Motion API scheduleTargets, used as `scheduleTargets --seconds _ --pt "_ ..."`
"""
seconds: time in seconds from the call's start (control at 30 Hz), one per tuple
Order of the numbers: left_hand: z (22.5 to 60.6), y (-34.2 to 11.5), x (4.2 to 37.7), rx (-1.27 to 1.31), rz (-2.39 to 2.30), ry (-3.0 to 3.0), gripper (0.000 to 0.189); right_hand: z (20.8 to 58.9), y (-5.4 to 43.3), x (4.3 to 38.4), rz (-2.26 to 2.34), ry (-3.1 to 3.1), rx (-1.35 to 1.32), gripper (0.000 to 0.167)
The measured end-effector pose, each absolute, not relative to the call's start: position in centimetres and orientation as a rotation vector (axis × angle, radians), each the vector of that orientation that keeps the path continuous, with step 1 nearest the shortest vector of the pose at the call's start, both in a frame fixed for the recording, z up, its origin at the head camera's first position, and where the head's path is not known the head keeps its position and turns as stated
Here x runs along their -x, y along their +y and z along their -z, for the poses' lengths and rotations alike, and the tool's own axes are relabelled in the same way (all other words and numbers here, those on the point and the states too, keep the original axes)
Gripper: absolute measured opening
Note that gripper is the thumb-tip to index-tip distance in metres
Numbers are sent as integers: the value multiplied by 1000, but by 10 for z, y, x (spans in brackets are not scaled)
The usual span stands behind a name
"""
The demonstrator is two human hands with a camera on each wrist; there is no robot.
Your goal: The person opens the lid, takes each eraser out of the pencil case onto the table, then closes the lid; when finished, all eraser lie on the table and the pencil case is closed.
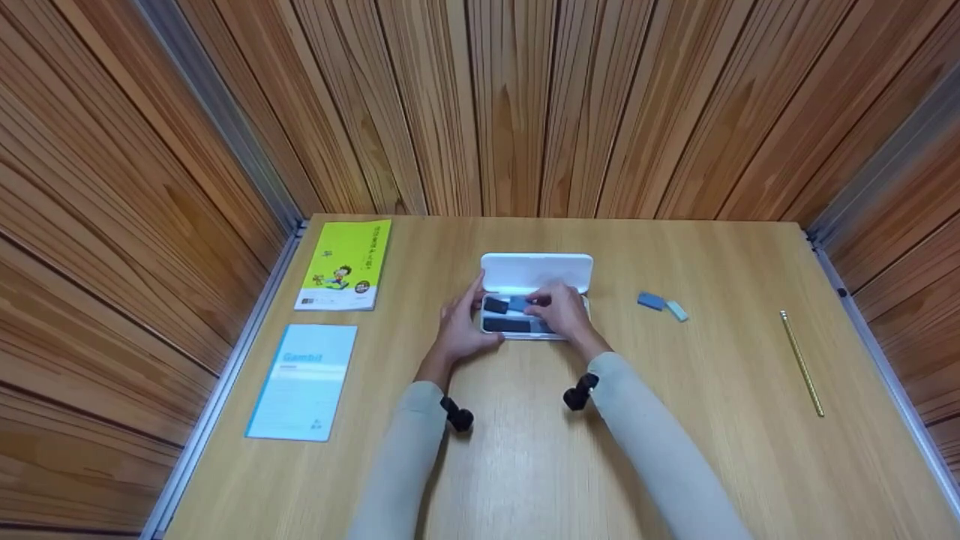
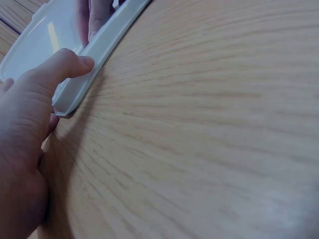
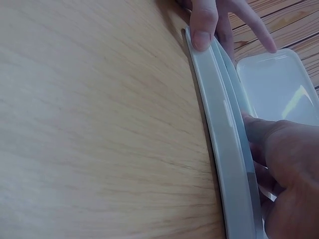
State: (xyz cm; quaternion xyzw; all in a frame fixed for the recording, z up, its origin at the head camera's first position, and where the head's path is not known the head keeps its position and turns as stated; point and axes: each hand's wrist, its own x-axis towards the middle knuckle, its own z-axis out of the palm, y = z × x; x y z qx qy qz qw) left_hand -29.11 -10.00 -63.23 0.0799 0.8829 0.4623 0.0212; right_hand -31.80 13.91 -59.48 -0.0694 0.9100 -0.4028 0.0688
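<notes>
An open white pencil case [image 1: 537, 271] lies on the table with its lid tipped back. My left hand [image 1: 460, 324] grips its left end, the thumb on the front wall and a finger reaching up by the lid. Inside the case, my right hand [image 1: 564, 310] pinches a blue block [image 1: 518, 304] that looks like an eraser; in the right wrist view its fingertips are hidden behind the case wall. A small black block [image 1: 495, 305] lies left of the blue one. Along the front of the case is a long dark piece [image 1: 507, 325], its right part covered by the hand.
To the right of the case lie a blue eraser [image 1: 651, 301] and a pale blue-and-white eraser [image 1: 676, 311]. A gold pencil [image 1: 802, 364] is farther right. On the left are a yellow-green book [image 1: 343, 262] and a light blue notebook [image 1: 304, 382]. Wooden walls surround the table.
</notes>
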Motion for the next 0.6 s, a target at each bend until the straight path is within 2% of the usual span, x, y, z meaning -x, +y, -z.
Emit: scheduleTargets --seconds 0.6 --pt "632 -99 291 -222 -1444 2725 127 590 139 319 1198 2690 164 30"
